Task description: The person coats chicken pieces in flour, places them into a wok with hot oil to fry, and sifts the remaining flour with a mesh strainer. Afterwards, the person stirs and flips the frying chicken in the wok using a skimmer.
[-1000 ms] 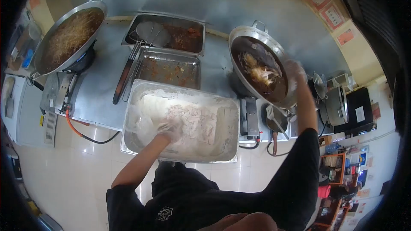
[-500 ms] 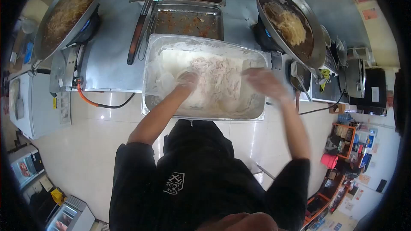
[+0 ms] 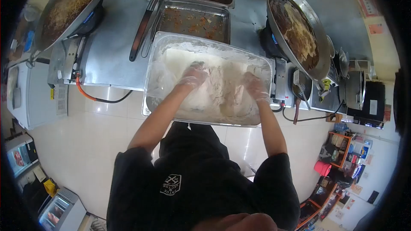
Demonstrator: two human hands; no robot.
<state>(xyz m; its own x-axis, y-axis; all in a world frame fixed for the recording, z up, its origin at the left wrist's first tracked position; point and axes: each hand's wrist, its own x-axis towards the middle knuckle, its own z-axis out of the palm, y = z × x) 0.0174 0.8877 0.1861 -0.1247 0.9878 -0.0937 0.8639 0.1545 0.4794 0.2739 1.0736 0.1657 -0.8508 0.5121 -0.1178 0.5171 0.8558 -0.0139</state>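
Floured pieces (image 3: 217,89) between left fingers (image 3: 198,65) and right fingers (image 3: 248,76); spread and any hold unclear.

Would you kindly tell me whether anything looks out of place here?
Yes: the large rectangular silver metal tray of white powder juts past the front edge of the grey metal counter, which looks precarious.

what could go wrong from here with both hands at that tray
The rectangular metal tray of white powder juts past the silver metal counter's front edge, so hard pressing there might tip it. The large round metal wok of dark oil on the right holds pale food that may overcook while the left hand and right hand are busy. The orange-and-black hose loops below the counter edge and could get snagged.
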